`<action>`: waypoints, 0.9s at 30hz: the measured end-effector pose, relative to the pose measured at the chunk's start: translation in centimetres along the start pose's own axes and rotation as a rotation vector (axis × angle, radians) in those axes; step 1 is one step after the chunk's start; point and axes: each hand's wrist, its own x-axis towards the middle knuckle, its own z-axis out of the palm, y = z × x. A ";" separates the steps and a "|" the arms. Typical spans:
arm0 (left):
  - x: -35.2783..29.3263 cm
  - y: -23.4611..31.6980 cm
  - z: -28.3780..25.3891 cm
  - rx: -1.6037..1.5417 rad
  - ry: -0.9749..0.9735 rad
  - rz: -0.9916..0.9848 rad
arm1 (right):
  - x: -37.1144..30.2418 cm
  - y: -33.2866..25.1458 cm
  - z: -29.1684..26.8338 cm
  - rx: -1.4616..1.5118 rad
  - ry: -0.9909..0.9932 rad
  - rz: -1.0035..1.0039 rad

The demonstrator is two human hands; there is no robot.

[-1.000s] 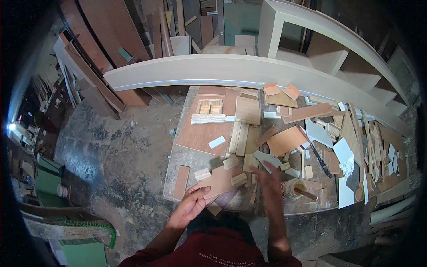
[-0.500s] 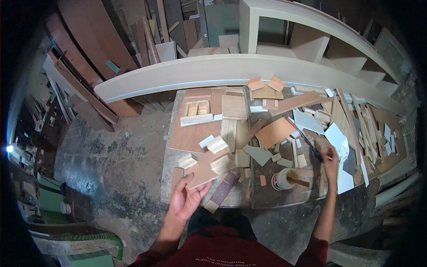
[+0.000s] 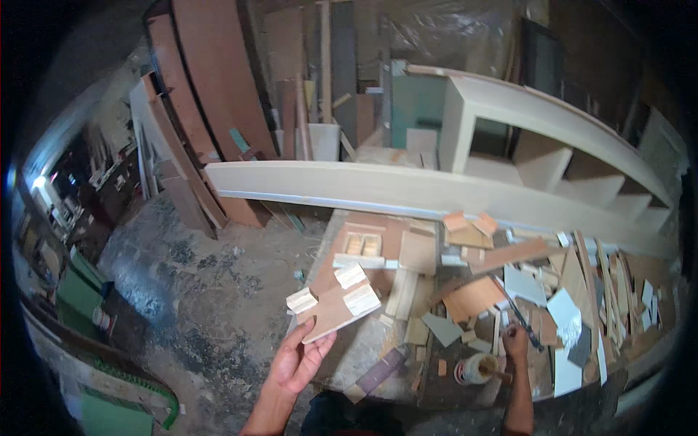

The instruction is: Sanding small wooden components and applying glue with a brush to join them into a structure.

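My left hand [image 3: 302, 360] grips the near edge of a thin brown board [image 3: 325, 311], thumb on top, raised above the bench's near left part. Several pale wood blocks [image 3: 361, 299] sit on that board along its edges. My right hand [image 3: 515, 344] is low over the cluttered right half of the bench, fingers curled; whether anything is in them is hidden. Just beyond and right of it lies a long dark tool [image 3: 525, 327] of a kind I cannot make out. Left of the wrist stands an open can [image 3: 476, 369] of pale contents, a brown stick [image 3: 502, 376] leaning in it.
A small divided wooden frame [image 3: 362, 245] lies farther back on the bench. Offcuts, an orange-brown panel [image 3: 467, 296] and white sheets [image 3: 563, 311] crowd the right side. A long pale plank [image 3: 327, 182] and a pale shelf unit [image 3: 502, 142] stand behind. A purple-wrapped block [image 3: 379, 372] lies near the front edge.
The view has tilted up and shifted. My right hand has moved left from beside the dark tool's end toward the can. The left still holds the board with its blocks.
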 end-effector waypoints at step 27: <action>2.0 -1.7 -10.2 0.082 0.167 0.026 | 3.0 3.9 0.8 0.303 -0.275 -0.092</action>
